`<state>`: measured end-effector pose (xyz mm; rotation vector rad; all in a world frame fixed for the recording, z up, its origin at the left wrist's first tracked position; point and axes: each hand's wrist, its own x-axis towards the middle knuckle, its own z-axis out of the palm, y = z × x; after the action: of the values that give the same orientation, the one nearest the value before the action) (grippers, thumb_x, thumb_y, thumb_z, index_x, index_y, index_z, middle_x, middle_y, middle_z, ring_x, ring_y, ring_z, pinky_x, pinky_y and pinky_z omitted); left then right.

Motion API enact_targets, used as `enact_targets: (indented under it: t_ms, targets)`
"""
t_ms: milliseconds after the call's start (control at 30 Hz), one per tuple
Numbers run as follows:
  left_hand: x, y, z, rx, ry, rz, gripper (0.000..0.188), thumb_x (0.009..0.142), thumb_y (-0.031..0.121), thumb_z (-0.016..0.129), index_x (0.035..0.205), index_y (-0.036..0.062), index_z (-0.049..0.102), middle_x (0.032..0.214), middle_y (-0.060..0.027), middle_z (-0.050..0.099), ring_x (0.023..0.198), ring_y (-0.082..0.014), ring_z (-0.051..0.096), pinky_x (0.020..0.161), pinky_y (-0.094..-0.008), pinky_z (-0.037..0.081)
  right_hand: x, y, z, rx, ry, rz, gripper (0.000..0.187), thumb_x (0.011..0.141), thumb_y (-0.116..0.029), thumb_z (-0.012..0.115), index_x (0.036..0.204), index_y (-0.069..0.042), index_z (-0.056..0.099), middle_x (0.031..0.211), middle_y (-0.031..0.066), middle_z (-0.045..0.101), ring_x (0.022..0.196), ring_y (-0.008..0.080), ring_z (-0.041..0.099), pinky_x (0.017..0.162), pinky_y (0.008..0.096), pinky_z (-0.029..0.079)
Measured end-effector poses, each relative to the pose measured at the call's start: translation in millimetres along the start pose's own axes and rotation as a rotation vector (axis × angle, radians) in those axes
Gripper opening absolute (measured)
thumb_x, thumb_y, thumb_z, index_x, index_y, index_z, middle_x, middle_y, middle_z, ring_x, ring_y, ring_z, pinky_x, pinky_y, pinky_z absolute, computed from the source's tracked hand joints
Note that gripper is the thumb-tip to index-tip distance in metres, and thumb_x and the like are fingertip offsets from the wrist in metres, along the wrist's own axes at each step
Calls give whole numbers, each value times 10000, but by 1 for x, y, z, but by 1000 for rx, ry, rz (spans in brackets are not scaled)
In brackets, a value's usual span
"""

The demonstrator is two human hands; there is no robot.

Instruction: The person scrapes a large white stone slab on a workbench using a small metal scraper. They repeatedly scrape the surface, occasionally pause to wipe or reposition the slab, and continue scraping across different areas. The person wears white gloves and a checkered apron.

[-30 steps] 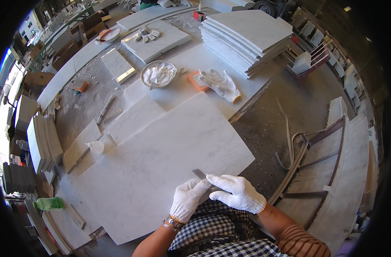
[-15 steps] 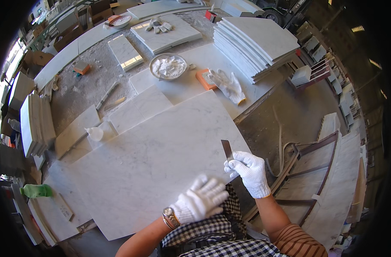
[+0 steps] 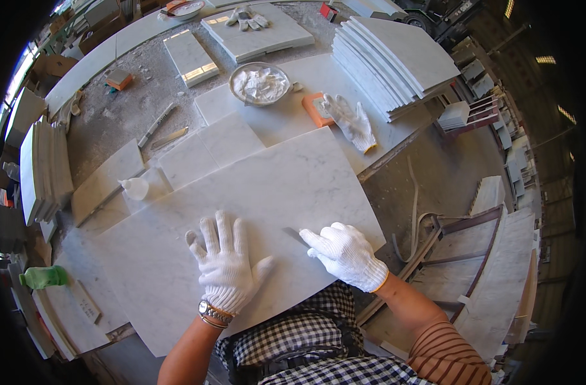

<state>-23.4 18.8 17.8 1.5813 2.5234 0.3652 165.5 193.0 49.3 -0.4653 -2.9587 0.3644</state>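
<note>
A large white marble slab (image 3: 293,173) with faint grey veining lies in front of me. My left hand (image 3: 226,263), in a white knitted glove, rests flat on it with the fingers spread. In its white glove, my right hand (image 3: 347,255) closes around a thin metal scraper blade (image 3: 295,236), index finger stretched along it. The blade is held low at the slab's surface, toward its right side; most of it is hidden by the glove.
Beyond the slab stand a bowl of white paste (image 3: 261,84), an orange block (image 3: 318,110) and a loose glove (image 3: 351,122). A slab stack (image 3: 395,58) rises at the back right. At left are a squeeze bottle (image 3: 135,188) and a green bottle (image 3: 43,277).
My left hand has moved left and forward and now lies flat on the slab. My right hand has come left and turned, lowering the raised scraper blade to the marble.
</note>
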Motion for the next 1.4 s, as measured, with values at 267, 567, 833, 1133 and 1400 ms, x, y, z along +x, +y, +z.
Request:
enact_targets:
  t_ms: [267, 567, 833, 1133, 1400]
  targets:
    - [3, -1, -3, -22, -35, -24, 932, 851, 627, 730, 1499, -8, 517, 1635, -309, 362, 1541, -545, 251, 1216, -753, 51, 19, 5, -9, -78, -175, 1, 427, 893, -243, 756, 1273, -61, 691, 740, 49, 585, 715, 242, 600, 650, 388, 510]
    - [4, 0, -3, -17, -28, -18, 927, 854, 622, 733, 1500, -4, 513, 1640, -296, 358, 1551, -536, 232, 1224, -744, 31, 25, 5, -11, -19, -165, -74, 424, 906, -229, 741, 1275, -39, 653, 736, 70, 592, 723, 263, 614, 661, 417, 520]
    - [4, 1, -2, 17, -37, -33, 946, 860, 627, 721, 1521, -9, 487, 1648, -285, 353, 1560, -520, 221, 1239, -722, 14, 24, 6, -11, 12, -149, -128, 395, 908, -224, 735, 1243, -33, 655, 744, 77, 626, 723, 266, 643, 637, 418, 529]
    - [4, 2, -1, 69, -71, -36, 989, 865, 643, 699, 1556, -12, 433, 1675, -278, 311, 1574, -514, 181, 1256, -695, 26, 23, 13, -6, 37, -134, -138, 345, 907, -210, 725, 1209, -61, 652, 749, 82, 633, 731, 282, 654, 652, 436, 546]
    - [4, 3, -2, 87, -75, -37, 968, 882, 618, 689, 1558, -20, 419, 1680, -273, 305, 1581, -506, 171, 1267, -680, 24, 24, 17, -6, 67, -120, -142, 267, 918, -200, 690, 1148, -69, 650, 778, 103, 665, 772, 306, 686, 693, 461, 560]
